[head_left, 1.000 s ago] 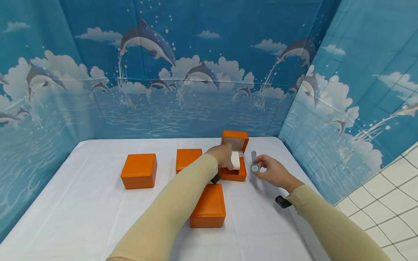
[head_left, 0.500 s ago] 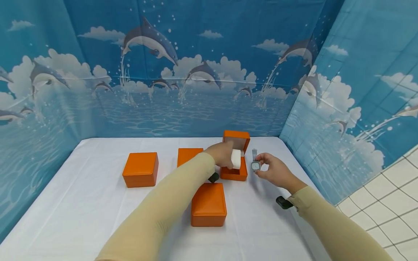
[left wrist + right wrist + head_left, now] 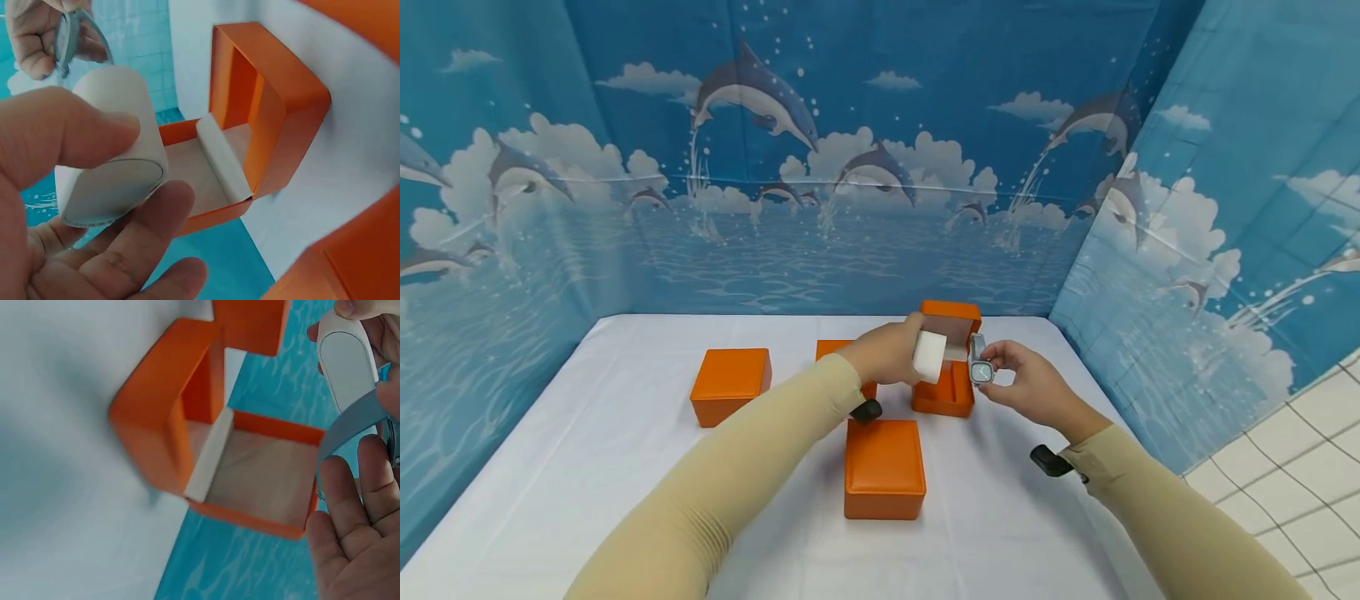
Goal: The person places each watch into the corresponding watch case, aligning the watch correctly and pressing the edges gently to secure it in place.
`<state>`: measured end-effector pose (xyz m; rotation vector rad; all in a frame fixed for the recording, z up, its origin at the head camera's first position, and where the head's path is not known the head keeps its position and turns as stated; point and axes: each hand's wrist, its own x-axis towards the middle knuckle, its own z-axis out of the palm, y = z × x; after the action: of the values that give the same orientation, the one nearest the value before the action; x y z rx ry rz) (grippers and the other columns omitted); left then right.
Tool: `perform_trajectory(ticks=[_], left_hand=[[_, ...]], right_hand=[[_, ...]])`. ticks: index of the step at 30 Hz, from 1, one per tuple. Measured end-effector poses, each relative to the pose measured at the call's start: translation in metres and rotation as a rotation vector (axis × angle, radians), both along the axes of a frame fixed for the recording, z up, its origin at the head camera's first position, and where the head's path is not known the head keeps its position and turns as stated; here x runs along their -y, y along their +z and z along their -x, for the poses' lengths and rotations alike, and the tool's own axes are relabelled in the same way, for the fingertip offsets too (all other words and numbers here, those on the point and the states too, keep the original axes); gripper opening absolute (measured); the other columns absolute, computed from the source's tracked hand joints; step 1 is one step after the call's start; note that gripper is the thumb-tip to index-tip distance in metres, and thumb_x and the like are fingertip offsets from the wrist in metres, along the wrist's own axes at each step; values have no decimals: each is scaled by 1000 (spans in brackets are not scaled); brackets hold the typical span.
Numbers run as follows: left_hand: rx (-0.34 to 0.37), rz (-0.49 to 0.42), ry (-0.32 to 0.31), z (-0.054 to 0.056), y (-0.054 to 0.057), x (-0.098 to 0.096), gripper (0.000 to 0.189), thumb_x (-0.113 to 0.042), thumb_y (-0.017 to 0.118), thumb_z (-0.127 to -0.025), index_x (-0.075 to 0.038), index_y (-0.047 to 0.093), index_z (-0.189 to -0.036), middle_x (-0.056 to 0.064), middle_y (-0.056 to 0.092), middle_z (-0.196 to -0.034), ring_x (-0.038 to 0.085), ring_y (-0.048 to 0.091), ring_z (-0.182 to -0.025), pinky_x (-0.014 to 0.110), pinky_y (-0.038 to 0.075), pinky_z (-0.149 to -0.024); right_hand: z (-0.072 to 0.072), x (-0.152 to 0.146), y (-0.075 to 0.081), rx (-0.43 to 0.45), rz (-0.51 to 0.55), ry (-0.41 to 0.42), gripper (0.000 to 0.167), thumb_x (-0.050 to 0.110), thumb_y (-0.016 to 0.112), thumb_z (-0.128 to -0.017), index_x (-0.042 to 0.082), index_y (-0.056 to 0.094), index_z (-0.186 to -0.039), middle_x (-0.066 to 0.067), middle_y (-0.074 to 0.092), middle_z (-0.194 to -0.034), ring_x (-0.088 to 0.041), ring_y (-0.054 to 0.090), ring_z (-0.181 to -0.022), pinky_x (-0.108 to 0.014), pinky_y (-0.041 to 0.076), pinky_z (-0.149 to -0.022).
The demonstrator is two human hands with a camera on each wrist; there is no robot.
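My left hand point(image 3: 889, 350) grips a white watch cushion point(image 3: 929, 357) between thumb and fingers, above the left side of the open orange box point(image 3: 945, 400). In the left wrist view the cushion point(image 3: 119, 119) is a rounded block with a flat oval end. My right hand point(image 3: 1028, 382) pinches a wristwatch point(image 3: 981, 372) with a square face and a light grey-blue strap, just right of that box. The right wrist view shows the strap point(image 3: 351, 425) curving close to the cushion point(image 3: 347, 362). Inside the box, whose lid stands raised, an orange-walled compartment is visible.
Three closed orange boxes stand on the white table point(image 3: 647, 467): one at the left point(image 3: 732, 385), one in front point(image 3: 885, 469), and one partly behind my left arm point(image 3: 831, 348). A blue dolphin-print curtain point(image 3: 775, 233) borders the back and sides.
My left hand has lifted the cushion out of the open box and drawn it slightly left. The watch in my right hand has come nearer to the box.
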<state>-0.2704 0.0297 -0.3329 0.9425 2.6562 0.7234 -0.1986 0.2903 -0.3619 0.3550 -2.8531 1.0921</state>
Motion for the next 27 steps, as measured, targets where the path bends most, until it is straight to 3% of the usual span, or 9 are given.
perform_trajectory(ticks=[11, 15, 20, 27], left_hand=[[47, -97, 24, -8, 0, 30, 84, -11, 82, -90, -12, 31, -156, 9, 62, -133, 22, 65, -104, 35, 59, -90], [75, -154, 16, -11, -1, 40, 80, -11, 80, -92, -13, 31, -156, 9, 62, -136, 20, 66, -105, 35, 59, -93], [88, -180, 21, -14, -3, 49, 78, -12, 79, -93, -15, 32, -155, 8, 63, -132, 19, 67, -101, 34, 59, -91], [72, -205, 26, -20, -6, 57, 77, -14, 82, -91, -16, 35, -153, 7, 65, -128, 16, 68, -98, 33, 59, -89]], right_hand=[[4, 28, 8, 28, 101, 101, 43, 5, 74, -94, 1, 53, -132, -14, 63, -114, -26, 67, -99, -27, 60, -82], [6, 37, 8, 34, 148, 122, 43, 1, 72, -95, 2, 52, -133, -16, 58, -116, -26, 68, -95, -27, 61, -80], [8, 48, 10, 48, 225, 153, 44, -2, 69, -96, 0, 49, -135, -19, 55, -119, -35, 71, -97, -26, 62, -80], [12, 61, 13, 72, 297, 181, 45, -4, 65, -98, -4, 47, -139, -23, 52, -126, -25, 72, -97, -32, 64, -86]])
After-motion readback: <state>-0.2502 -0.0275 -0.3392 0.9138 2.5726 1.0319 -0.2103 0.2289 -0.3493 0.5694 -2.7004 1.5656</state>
